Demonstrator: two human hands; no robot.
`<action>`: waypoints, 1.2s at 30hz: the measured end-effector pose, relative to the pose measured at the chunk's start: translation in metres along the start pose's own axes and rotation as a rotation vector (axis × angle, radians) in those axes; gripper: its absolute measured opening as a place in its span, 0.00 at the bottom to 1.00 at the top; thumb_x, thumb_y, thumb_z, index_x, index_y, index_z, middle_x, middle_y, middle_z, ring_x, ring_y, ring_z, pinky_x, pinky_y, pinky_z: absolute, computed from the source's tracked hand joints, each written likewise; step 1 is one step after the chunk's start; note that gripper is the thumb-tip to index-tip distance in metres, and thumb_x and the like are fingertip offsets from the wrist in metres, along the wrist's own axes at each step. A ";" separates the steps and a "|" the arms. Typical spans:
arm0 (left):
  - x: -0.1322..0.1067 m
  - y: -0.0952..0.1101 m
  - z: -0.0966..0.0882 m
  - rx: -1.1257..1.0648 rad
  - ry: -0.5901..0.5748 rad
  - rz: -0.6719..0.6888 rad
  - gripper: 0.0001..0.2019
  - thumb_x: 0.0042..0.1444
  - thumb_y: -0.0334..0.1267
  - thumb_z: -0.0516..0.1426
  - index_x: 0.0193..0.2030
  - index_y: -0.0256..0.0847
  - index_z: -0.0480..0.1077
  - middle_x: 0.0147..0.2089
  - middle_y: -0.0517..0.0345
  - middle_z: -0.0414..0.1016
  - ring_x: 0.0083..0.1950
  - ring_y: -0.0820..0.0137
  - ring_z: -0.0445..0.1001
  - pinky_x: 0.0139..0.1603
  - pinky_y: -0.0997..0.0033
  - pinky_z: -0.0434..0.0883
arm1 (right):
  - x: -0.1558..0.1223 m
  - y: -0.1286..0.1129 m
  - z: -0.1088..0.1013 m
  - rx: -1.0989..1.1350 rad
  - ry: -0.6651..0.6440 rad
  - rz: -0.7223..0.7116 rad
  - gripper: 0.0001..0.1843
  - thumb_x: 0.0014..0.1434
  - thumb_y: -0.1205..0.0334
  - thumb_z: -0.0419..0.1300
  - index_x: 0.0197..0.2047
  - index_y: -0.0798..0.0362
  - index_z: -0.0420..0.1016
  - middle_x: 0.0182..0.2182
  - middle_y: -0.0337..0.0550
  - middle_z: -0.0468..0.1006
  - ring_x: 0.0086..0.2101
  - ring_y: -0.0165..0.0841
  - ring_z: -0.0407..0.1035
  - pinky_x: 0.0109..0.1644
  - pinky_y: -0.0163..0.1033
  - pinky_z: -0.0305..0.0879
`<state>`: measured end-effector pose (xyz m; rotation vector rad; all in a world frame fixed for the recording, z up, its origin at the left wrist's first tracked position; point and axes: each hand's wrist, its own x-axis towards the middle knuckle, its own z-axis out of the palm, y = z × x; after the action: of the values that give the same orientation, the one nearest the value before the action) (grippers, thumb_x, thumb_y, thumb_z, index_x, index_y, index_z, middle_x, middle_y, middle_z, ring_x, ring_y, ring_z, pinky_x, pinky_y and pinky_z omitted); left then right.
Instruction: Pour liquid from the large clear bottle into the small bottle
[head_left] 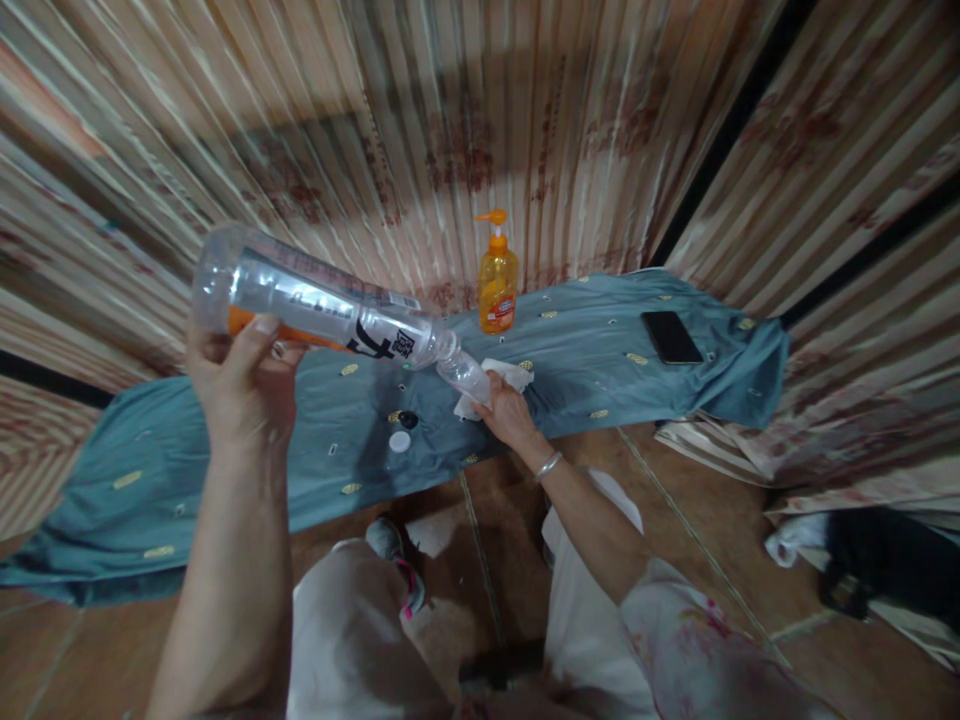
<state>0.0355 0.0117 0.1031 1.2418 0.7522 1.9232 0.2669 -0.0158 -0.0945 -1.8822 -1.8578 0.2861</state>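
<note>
My left hand (244, 375) grips the base of a large clear plastic bottle (322, 305) with an orange and black label. The bottle is tilted, its open mouth pointing down to the right. My right hand (504, 408) holds a crumpled white cloth (504, 378) right at the bottle's mouth, over a blue-grey embroidered cloth (600, 345) spread on a low surface. A white cap (400, 441) and a small dark round thing (408, 419) lie on the blue cloth below the bottle.
An orange soap pump bottle (497, 280) stands at the back of the blue cloth. A black phone (671, 337) lies to the right. Striped curtains (420, 130) hang behind. My knees and a tiled brown floor (735, 560) are below; dark things lie at the far right.
</note>
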 end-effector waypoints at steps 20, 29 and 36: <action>0.005 -0.003 0.000 -0.015 -0.005 0.004 0.18 0.27 0.31 0.66 0.30 0.40 0.70 0.32 0.61 0.69 0.32 0.70 0.71 0.24 0.76 0.65 | 0.000 -0.001 -0.001 -0.014 -0.017 0.009 0.30 0.64 0.59 0.59 0.64 0.61 0.54 0.53 0.60 0.76 0.54 0.43 0.72 0.54 0.42 0.67; 0.006 0.001 0.005 -0.015 -0.037 0.018 0.17 0.27 0.32 0.69 0.29 0.39 0.71 0.33 0.61 0.69 0.34 0.71 0.71 0.28 0.74 0.69 | 0.000 -0.001 -0.002 0.019 -0.011 0.016 0.31 0.63 0.60 0.60 0.64 0.61 0.55 0.54 0.59 0.76 0.54 0.43 0.72 0.56 0.41 0.67; 0.006 -0.001 0.007 -0.010 -0.055 0.042 0.17 0.28 0.33 0.70 0.27 0.40 0.69 0.35 0.61 0.71 0.37 0.71 0.73 0.35 0.69 0.74 | 0.001 -0.001 -0.001 0.013 -0.012 0.021 0.30 0.63 0.60 0.61 0.64 0.60 0.55 0.56 0.59 0.74 0.54 0.43 0.72 0.56 0.41 0.66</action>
<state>0.0405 0.0178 0.1084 1.3083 0.6926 1.9158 0.2667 -0.0153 -0.0928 -1.8964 -1.8412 0.3166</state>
